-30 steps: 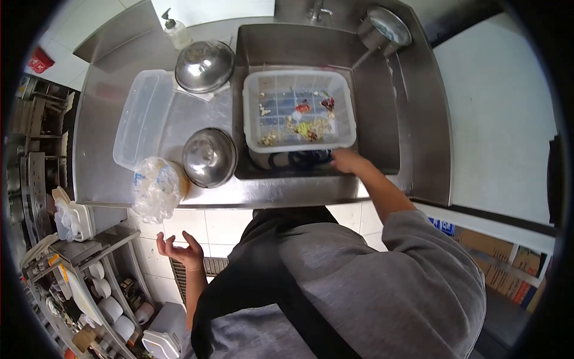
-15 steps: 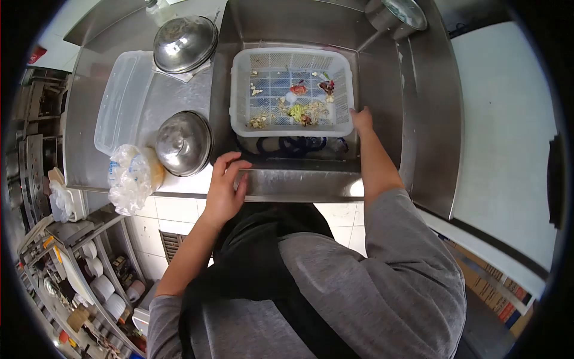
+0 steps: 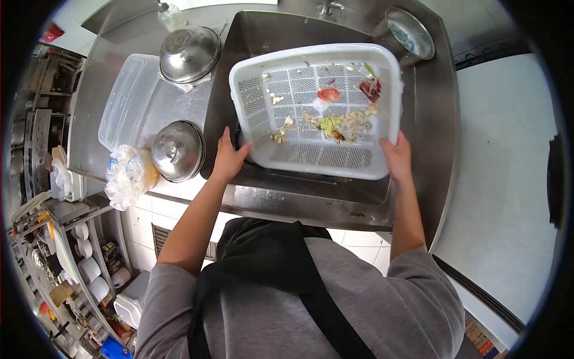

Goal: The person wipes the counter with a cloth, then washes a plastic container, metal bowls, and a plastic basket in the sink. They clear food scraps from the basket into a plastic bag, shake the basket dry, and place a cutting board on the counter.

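Observation:
A white perforated plastic basket (image 3: 323, 169) is raised over the metal sink (image 3: 251, 30), its right side higher than its left. Red, yellow-green and pale food scraps (image 3: 332, 125) lie scattered on its bottom. My right hand (image 3: 397, 157) grips the basket's lower right corner, thumb at the rim. At the lower left corner is my left hand (image 3: 229, 157), its thumb and fingers spread, with the thumb next to the basket's side; whether it bears any weight does not show.
Left of the sink are two stacks of metal bowls or lids (image 3: 186, 55), a clear plastic lid (image 3: 128, 102) and a plastic bag (image 3: 127, 173). A metal pot (image 3: 406, 36) stands at the back right, near a faucet (image 3: 330, 8). A white surface (image 3: 499, 155) lies to the right.
The basket has come up out of the sink, larger and tilted in view. My left hand has moved up to its left corner. My right hand has risen with the right side.

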The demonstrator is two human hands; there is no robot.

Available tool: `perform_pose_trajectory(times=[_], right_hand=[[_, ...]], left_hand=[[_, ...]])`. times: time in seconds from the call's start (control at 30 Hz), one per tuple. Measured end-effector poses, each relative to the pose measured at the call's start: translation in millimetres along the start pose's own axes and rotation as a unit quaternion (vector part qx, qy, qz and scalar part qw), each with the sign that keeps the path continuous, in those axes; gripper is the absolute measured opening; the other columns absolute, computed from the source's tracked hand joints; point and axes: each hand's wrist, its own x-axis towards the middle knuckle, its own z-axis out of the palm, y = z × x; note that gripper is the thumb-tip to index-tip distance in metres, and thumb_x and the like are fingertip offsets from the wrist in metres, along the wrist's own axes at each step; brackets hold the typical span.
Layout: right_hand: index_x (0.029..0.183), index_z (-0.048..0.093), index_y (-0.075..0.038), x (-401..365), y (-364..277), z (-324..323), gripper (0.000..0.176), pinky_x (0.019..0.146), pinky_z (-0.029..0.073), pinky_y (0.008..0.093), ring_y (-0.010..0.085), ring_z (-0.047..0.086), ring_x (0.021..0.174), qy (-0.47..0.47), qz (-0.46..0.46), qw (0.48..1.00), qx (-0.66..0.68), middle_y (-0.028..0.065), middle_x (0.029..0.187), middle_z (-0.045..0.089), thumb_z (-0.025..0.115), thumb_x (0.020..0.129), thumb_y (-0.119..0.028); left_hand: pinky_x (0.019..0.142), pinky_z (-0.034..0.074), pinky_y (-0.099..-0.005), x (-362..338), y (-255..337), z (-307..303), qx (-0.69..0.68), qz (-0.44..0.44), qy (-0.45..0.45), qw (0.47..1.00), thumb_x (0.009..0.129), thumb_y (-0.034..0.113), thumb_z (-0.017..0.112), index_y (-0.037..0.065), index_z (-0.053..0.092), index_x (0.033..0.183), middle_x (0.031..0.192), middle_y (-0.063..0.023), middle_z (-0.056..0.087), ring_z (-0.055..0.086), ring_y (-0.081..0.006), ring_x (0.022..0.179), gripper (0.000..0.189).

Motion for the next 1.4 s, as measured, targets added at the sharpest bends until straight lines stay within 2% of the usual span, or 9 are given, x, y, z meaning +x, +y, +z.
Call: perform_pose_trajectory(times=[0.2,0.33,0.43,0.6,0.83,1.07,1.2,1.27,1.4], right_hand=[[0.118,0.055,0.002,-23,-12,-37,0.035,0.082,0.050,0.0309,0.0178,0.064,0.092,0.007,-0.021,0.986,0.166,0.0098,0.105,0.068,0.064,0.085,-0.007],[0.126,0.051,-0.002,-27,-61,-7,0.049,0.098,0.042,0.0412,0.0334,0.050,0.119,0.316,-0.305,0.848,-0.296,0.0208,0.129,0.050,0.070,0.082,-0.015],[0.132,0.046,0.000,-5,-109,33,0.054,0.100,0.040,0.0418,0.0372,0.048,0.120,0.163,-0.474,0.814,-0.293,0.0200,0.133,0.047,0.066,0.084,-0.012],[0.127,0.050,0.001,81,-94,68,0.042,0.101,0.039,0.0442,0.0389,0.048,0.119,0.360,-0.377,0.835,-0.178,0.0212,0.128,0.050,0.060,0.086,-0.007],[0.116,0.058,-0.002,12,-126,206,0.032,0.099,0.043,0.0459,0.0362,0.053,0.114,-0.067,-0.588,0.789,-0.165,0.0172,0.122,0.056,0.060,0.085,-0.006],[0.120,0.058,-0.002,33,-197,232,0.034,0.100,0.045,0.0431,0.0335,0.055,0.114,-0.018,-0.650,0.728,-0.216,0.0166,0.120,0.058,0.059,0.087,-0.008],[0.121,0.057,-0.001,-24,-156,230,0.034,0.101,0.044,0.0422,0.0312,0.055,0.116,-0.248,-0.403,0.822,-0.316,0.0170,0.117,0.062,0.049,0.094,-0.019],[0.121,0.057,-0.002,-25,-113,217,0.036,0.102,0.042,0.0422,0.0330,0.054,0.117,-0.371,-0.534,0.704,-0.285,0.0183,0.118,0.062,0.043,0.096,-0.024],[0.124,0.056,-0.003,17,-174,146,0.033,0.106,0.037,0.0421,0.0343,0.051,0.121,-0.025,-0.468,0.840,-0.273,0.0130,0.132,0.056,0.047,0.092,-0.009]], left_hand=[[0.093,0.047,-0.0331,10,54,-29,-0.485,0.002,-0.094,0.870,0.088,0.000,0.060,0.000,0.045,0.132,0.112,-0.0110,0.064,0.060,-0.0220,0.106,0.047],[0.096,0.046,-0.0326,-17,89,-63,-0.465,0.030,-0.050,0.884,0.086,-0.009,0.052,0.002,0.044,0.134,0.124,-0.0122,0.059,0.057,-0.0214,0.112,0.050],[0.097,0.045,-0.0323,-37,106,-80,-0.460,0.054,-0.042,0.885,0.085,-0.010,0.050,0.001,0.044,0.135,0.126,-0.0117,0.057,0.056,-0.0210,0.113,0.051],[0.093,0.046,-0.0300,-64,114,-87,-0.443,0.133,-0.022,0.887,0.084,-0.008,0.052,0.001,0.046,0.133,0.119,-0.0096,0.061,0.059,-0.0187,0.108,0.051],[0.091,0.047,-0.0289,-76,116,-97,-0.462,0.091,-0.003,0.882,0.081,-0.009,0.049,0.001,0.048,0.132,0.116,-0.0092,0.062,0.060,-0.0170,0.105,0.052],[0.092,0.044,-0.0283,-76,113,-118,-0.398,0.132,0.022,0.908,0.080,-0.008,0.049,0.000,0.051,0.125,0.111,-0.0085,0.063,0.059,-0.0155,0.102,0.045],[0.091,0.045,-0.0279,-71,102,-123,-0.440,0.134,0.043,0.887,0.080,-0.008,0.049,0.000,0.051,0.124,0.110,-0.0087,0.063,0.060,-0.0158,0.101,0.046],[0.090,0.045,-0.0278,-71,96,-123,-0.439,0.141,0.047,0.886,0.080,-0.008,0.049,0.000,0.051,0.125,0.110,-0.0087,0.064,0.060,-0.0159,0.100,0.046],[0.089,0.046,-0.0282,-78,101,-133,-0.458,0.119,0.048,0.879,0.080,-0.008,0.049,0.000,0.051,0.126,0.110,-0.0088,0.064,0.060,-0.0162,0.101,0.047]])
